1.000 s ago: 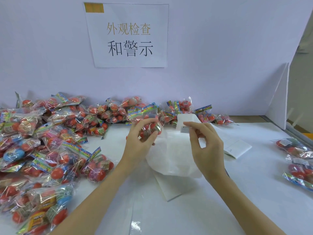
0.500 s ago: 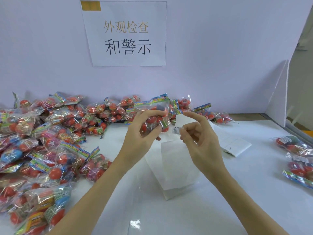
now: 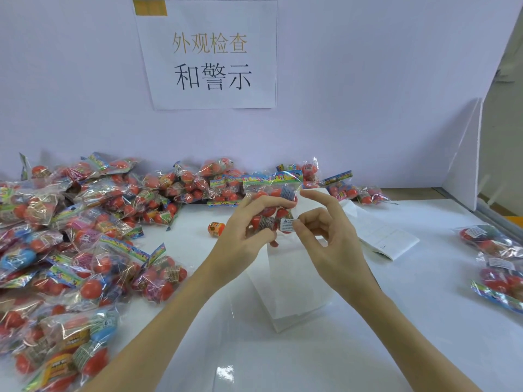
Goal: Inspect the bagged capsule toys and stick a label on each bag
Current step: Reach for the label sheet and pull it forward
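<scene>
One bag [image 3: 276, 199] of capsule toys, light and crinkly-slick, we grip in our left hand [image 3: 249, 236] by its capsules, our right hand [image 3: 325, 236] pinching the small label [image 3: 286, 224].

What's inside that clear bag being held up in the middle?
Through the clear bag, gripped by the left hand, show several red capsule toys with printed bands. The fingers cover part of the contents, so no count is possible. The right hand pinches a label against it.

left: bag pile [image 3: 85, 244] blocks | centre: loose capsule [image 3: 216, 229] | right: labelled bags [image 3: 498, 261]
</scene>
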A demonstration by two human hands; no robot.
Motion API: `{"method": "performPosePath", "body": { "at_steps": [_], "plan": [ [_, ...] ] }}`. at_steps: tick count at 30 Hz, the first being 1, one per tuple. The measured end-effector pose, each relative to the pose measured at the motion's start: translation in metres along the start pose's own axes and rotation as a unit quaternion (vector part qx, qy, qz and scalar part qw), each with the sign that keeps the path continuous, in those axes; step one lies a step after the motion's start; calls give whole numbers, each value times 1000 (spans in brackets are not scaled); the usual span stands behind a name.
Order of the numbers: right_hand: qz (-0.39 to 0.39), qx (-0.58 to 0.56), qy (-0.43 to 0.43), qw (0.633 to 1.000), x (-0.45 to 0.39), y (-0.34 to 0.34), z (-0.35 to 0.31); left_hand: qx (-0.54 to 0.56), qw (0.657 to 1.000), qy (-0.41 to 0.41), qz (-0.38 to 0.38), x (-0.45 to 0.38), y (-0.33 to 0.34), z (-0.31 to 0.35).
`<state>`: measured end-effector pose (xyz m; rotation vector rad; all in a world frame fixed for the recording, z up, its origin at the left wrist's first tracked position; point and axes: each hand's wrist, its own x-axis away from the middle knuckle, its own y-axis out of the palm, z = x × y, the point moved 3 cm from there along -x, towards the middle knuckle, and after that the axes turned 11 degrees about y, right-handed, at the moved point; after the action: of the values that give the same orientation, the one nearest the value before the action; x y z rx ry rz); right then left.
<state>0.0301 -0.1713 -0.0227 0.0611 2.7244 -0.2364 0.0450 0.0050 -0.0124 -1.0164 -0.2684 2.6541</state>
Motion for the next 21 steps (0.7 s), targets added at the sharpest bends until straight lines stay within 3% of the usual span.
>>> {"method": "performPosePath", "body": {
  "at_steps": [15, 21],
  "plan": [
    [-4, 23, -11, 1000, 2, 3, -1, -42, 997, 42, 52, -1, 4, -4],
    [72, 105, 25, 992, 1, 0, 4, 29, 997, 33, 63, -1, 7, -4]
  ]
}}
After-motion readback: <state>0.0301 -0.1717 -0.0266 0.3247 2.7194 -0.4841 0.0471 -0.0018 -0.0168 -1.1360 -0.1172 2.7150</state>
